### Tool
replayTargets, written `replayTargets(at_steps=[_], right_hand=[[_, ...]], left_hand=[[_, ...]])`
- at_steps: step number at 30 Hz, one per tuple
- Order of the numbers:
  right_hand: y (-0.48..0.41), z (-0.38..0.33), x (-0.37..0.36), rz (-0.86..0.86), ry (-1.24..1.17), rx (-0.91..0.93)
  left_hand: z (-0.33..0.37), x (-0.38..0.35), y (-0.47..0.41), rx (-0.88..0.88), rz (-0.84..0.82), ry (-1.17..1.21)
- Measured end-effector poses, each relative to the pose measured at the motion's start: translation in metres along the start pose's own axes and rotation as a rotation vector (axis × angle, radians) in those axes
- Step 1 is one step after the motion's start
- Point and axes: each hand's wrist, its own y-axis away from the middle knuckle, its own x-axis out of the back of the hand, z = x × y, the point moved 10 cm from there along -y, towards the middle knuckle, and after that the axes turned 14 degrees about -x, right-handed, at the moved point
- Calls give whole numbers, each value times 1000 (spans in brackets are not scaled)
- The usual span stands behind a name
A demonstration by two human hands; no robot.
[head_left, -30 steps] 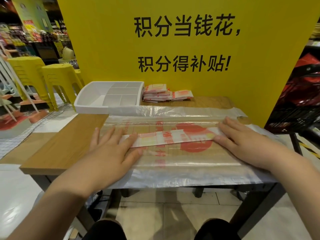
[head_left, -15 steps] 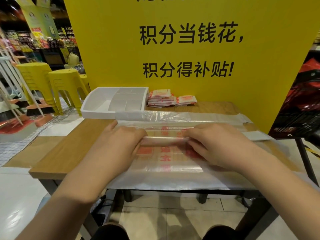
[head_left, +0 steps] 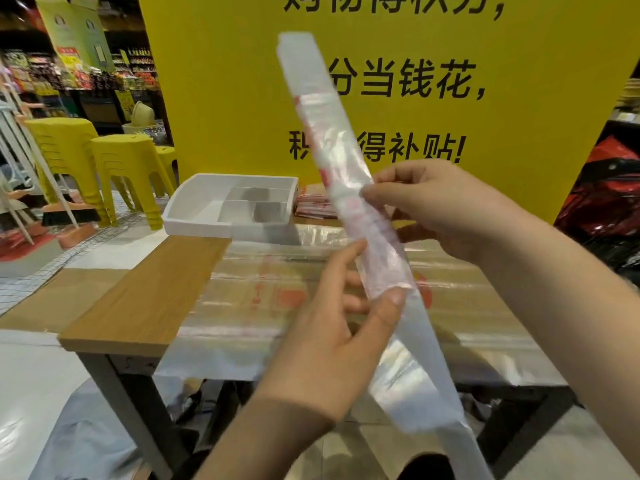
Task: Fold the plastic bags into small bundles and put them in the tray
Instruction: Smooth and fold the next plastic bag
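Head view: two hands are holding a folded bag strip (head_left: 332,133) in the air above the worktop (head_left: 138,299).
Tray: the white tray (head_left: 194,216) is sitting at the worktop's far left; dividers are splitting it into compartments, and their bare floors are showing.
Bundles: a small stack of folded bundles (head_left: 313,207) is lying just beside the tray's right wall, on the worktop, not in the tray.
Strip axis: the long axis is running diagonally, its top end pointing up and left across the yellow board (head_left: 225,98), its lower end trailing down and right past the worktop's near edge.
Left hand: the left hand (head_left: 332,327) is pinching the strip's middle, thumb on the front.
Right hand: the right hand (head_left: 450,209) is pinching the strip higher up, fingers curling onto its right edge.
Flat bags: flat bags (head_left: 277,289) are lying spread over the worktop.
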Motion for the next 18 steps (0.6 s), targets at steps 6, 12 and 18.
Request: replayTargets(at_steps=[6,12,18], right_hand=[[-15,49,-6,-61,-363,-206],[-26,83,-11,8,-629,-289],[-30,105,-5,126,-585,-351]], left_hand=[[-10,13,19,-7,74,-42],[-26,2,29,131,-19,18],[-32,3,41,220,-22,104]])
